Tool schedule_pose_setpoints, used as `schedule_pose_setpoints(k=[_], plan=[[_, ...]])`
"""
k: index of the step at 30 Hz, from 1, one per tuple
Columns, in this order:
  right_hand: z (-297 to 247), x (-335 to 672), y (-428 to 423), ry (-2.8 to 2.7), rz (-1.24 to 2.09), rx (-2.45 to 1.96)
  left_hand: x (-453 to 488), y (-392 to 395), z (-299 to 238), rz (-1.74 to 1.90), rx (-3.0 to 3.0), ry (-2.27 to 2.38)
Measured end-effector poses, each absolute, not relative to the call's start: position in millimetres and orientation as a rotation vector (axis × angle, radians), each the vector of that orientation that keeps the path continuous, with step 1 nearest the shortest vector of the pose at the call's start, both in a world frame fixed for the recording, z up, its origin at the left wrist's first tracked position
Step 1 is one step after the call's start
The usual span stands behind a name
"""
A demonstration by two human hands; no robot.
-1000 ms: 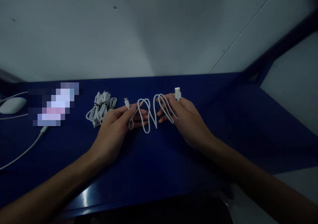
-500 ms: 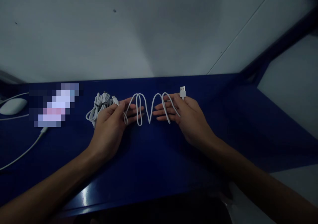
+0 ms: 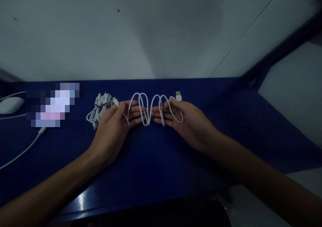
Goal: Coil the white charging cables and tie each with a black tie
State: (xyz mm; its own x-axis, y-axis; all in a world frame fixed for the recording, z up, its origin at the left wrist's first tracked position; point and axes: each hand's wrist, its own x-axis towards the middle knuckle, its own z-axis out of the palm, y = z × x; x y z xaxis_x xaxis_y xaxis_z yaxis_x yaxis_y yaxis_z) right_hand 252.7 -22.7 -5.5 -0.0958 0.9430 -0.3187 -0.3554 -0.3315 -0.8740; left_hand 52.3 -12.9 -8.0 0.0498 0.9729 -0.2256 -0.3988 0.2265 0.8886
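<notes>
A white USB cable (image 3: 150, 110) stretches between my two hands in several loose loops over the blue table (image 3: 151, 166). My left hand (image 3: 113, 123) pinches its small-plug end between thumb and forefinger, the other fingers extended under the loops. Its metal USB-A plug (image 3: 178, 95) sticks up beyond my right hand (image 3: 187, 118), whose thumb and forefinger grip the cable just behind it. The right fingers also reach in beneath the loops, their tips close to those of the left. Tied bundles of white cable (image 3: 97, 111) lie just left of my left hand, partly hidden by it.
A pixelated device with a lit screen (image 3: 56, 103) lies at the left, a white cable (image 3: 30, 150) plugged into its near end. Beside it rests a white rounded object (image 3: 11, 105). A pale wall (image 3: 100, 46) rises behind the table; a blue frame bar (image 3: 281, 54) slants at the right.
My right hand has moved slightly left, nearer my left hand. The loops between them are drawn closer together, and another loop hangs by the right thumb.
</notes>
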Motion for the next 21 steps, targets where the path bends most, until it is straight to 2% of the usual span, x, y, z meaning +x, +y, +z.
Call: schedule_pose_setpoints(k=[8, 21], plan=[[-19.7, 266.0, -21.8, -0.689, 1.683, -1.034, 49.0, -9.6, -16.0, 1.167, 0.767, 0.992], [-25.1, 274.0, -22.2, -0.942, 1.69, -0.862, 50.3, -10.7, -18.2, 1.027, 0.878, 0.973]])
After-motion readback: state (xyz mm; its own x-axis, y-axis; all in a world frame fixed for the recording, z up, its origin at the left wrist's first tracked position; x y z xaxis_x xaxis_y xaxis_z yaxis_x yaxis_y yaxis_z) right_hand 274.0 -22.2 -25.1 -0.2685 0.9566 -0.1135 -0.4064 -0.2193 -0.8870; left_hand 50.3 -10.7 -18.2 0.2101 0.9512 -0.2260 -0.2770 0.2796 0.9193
